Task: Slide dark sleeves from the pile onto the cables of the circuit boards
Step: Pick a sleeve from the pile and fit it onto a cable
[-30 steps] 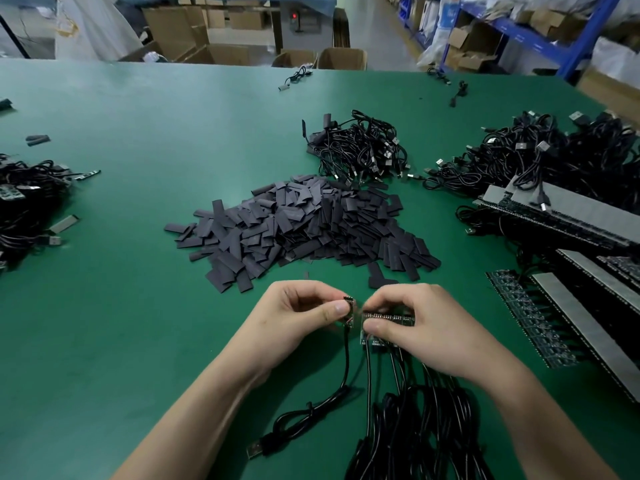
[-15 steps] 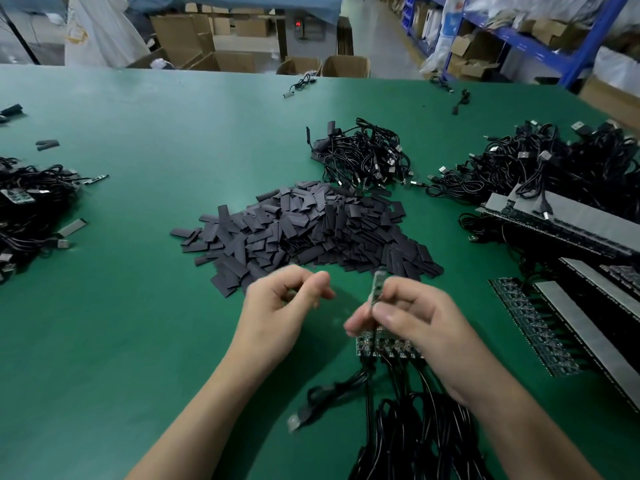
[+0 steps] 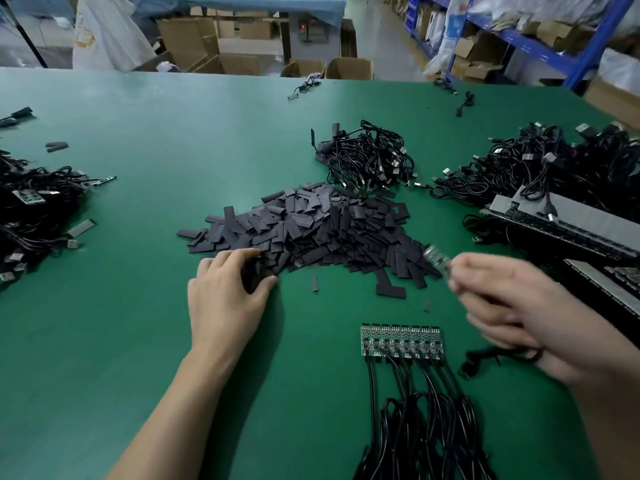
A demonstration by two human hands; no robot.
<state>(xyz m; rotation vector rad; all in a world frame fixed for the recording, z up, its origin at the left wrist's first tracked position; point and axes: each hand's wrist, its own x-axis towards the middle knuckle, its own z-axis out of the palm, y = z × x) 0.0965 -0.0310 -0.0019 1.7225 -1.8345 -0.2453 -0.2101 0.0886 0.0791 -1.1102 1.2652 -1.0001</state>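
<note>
the green table (image 3: pixel 138 323) is crowded at its edges: a tangle of black leads (image 3: pixel 31 209) to my left, a smaller tangle (image 3: pixel 367 157) right behind the pile, a big heap of leads (image 3: pixel 561 164) far right, with long grey trays (image 3: pixel 568 220) lying in front of it. cardboard boxes (image 3: pixel 207 46) and a blue shelf (image 3: pixel 554 53) stand past the table. nothing lies between my hands and the work. the sleeves (image 3: pixel 311 233) are flat, dark, matt rectangles heaped in the middle of the table, a few strays (image 3: pixel 390 289) just beside the near edge. my left hand (image 3: pixel 225 299) rests on the near left corner of that heap, fingers curled over and thumb closing on some sleeves. my right hand (image 3: pixel 512 313) is blurred, off to the right of the heap, pinching a single board (image 3: pixel 437 259) between thumb and fingertips, its black cable (image 3: pixel 502 355) looped under the palm. a row of boards (image 3: pixel 401 341) lies flat near me between my hands, their cables (image 3: pixel 426 427) running back in a bundle.
</note>
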